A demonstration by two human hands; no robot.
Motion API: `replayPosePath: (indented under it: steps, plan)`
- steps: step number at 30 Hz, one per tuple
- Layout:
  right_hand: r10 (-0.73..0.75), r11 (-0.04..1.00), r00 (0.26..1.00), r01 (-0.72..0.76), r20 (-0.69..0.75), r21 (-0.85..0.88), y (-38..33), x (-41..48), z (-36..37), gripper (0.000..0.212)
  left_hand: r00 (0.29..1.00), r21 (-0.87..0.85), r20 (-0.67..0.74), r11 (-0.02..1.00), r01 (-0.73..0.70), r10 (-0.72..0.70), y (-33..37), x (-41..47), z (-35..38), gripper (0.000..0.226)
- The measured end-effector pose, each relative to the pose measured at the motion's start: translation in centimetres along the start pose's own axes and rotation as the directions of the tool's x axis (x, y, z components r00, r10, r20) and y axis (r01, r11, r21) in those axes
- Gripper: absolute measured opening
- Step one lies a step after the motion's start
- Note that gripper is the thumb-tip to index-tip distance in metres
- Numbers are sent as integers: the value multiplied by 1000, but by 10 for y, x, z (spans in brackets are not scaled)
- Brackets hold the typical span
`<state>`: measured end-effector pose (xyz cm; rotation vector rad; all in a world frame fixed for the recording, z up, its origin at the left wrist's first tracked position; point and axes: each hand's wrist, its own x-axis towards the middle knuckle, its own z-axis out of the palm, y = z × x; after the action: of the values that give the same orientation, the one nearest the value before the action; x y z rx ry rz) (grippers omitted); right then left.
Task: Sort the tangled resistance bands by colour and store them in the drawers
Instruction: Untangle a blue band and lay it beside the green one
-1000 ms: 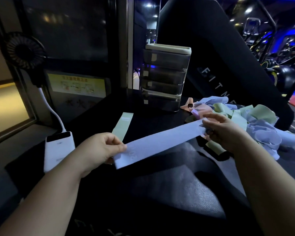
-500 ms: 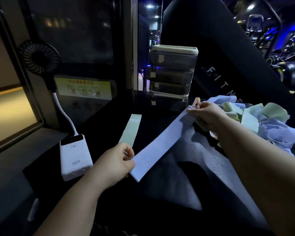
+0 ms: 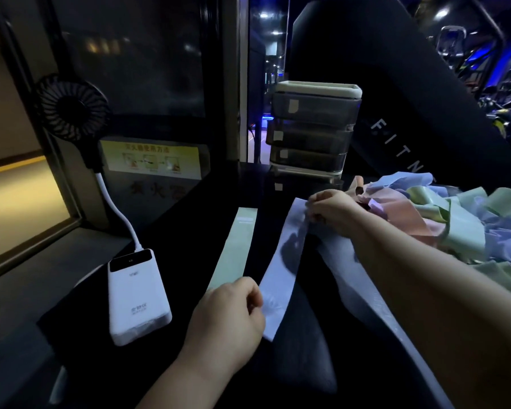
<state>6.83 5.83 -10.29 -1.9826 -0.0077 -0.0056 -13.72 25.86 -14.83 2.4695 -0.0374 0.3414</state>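
1. Left hand (image 3: 230, 314) pinches the near end of a blue band (image 3: 281, 278).
2. Right hand (image 3: 334, 211) grips its far end, beside the tangled pile (image 3: 455, 219).
3. A green band (image 3: 233, 252) lies flat on the dark table (image 3: 189, 231), drawers (image 3: 313, 128) behind.

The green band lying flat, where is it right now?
In the head view, the flat pale-green resistance band lies on the dark table, between the white power bank on its left and the stretched pale-blue band on its right.
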Motion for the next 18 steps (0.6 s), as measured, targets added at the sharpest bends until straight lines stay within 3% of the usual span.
replayPosePath:
  steps: [3, 9, 14, 18]
  plan:
    - [-92, 978, 989, 67, -120, -199, 4, 10, 18, 24, 994, 35, -88, 997, -64, 67, -3, 1, 3, 6]
    - [-175, 938, 967, 106, -186, -331, 7, 27, 47, 23, 973, 76, -150, 984, -163, 173, -21, 8, 12, 3]
    - [-192, 938, 957, 113, -219, -329, 14, 40, 60, 28, 974, -13, -156, 985, -171, 167, -29, 12, 21, 13]
    - [-171, 954, 958, 102, -229, -282, 18, 48, 69, 27, 966, 11, -186, 983, -183, 181, -32, 13, 26, 6]
